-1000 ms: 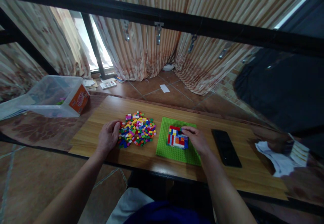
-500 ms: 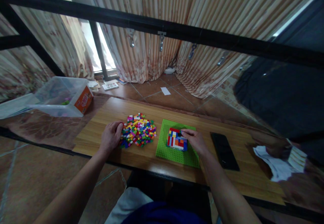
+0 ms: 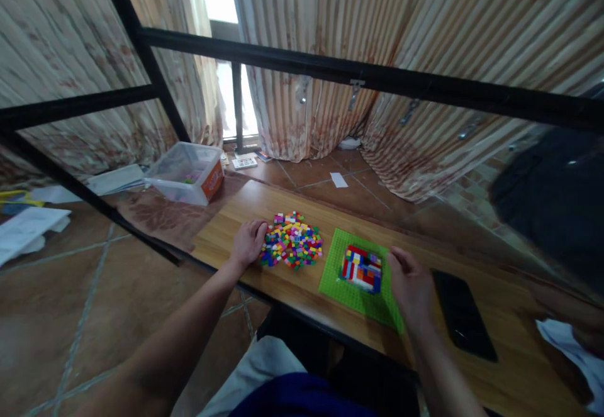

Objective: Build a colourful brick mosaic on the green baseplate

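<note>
A pile of small coloured bricks (image 3: 292, 248) lies on the wooden table (image 3: 519, 366). My left hand (image 3: 248, 242) rests at the pile's left edge, fingers curled against the bricks; whether it holds one I cannot see. To the right lies a green baseplate (image 3: 352, 291) carrying a flat multicoloured brick build (image 3: 361, 268). My right hand (image 3: 410, 282) hovers over the baseplate's right edge, just right of the build, fingers loosely bent, nothing visible in it.
A black phone (image 3: 462, 313) lies right of the baseplate. A clear plastic bin (image 3: 186, 172) with an orange label sits on the floor at the table's far left. Black frame bars (image 3: 358, 80) cross in front of the curtains. White cloth (image 3: 573, 351) lies at the right edge.
My right hand has come off the brick build and moved to its right. My left hand stays at the pile. The camera has swung to the left.
</note>
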The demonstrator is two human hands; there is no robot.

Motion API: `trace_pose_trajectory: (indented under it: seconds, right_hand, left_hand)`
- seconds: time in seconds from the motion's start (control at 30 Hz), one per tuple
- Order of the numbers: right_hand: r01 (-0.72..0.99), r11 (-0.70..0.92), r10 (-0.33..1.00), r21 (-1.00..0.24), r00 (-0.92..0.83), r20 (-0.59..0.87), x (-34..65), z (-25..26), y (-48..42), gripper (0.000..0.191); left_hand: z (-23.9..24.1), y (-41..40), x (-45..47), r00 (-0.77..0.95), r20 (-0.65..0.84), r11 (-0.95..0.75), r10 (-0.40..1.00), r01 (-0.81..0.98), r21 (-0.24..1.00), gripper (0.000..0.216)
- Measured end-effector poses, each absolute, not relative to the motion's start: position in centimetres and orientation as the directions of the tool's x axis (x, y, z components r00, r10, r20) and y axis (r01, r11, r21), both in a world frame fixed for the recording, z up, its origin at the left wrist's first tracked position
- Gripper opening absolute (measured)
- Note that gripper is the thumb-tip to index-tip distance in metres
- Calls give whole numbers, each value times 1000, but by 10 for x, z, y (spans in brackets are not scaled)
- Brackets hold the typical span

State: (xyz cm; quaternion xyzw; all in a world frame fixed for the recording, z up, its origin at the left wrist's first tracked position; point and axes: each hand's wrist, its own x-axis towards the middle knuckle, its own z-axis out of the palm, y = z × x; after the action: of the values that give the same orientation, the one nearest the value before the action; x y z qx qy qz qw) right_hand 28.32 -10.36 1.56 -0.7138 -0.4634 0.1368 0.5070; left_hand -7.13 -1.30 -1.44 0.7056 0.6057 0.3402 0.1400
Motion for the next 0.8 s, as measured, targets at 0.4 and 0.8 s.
trace_pose_trajectory:
  seconds: [0.4,0.8]
  right_hand:
    - [688,300,939,-661,-91,332,134,1,-111,18]
    - [906,250,939,-341,-141,315,103,-9,-87,19]
  left_hand:
    - [-20,-14,-72,43,323,-241,945,757,607,38]
    - [-24,-13,-73,28,336,-242,941,752,614,36]
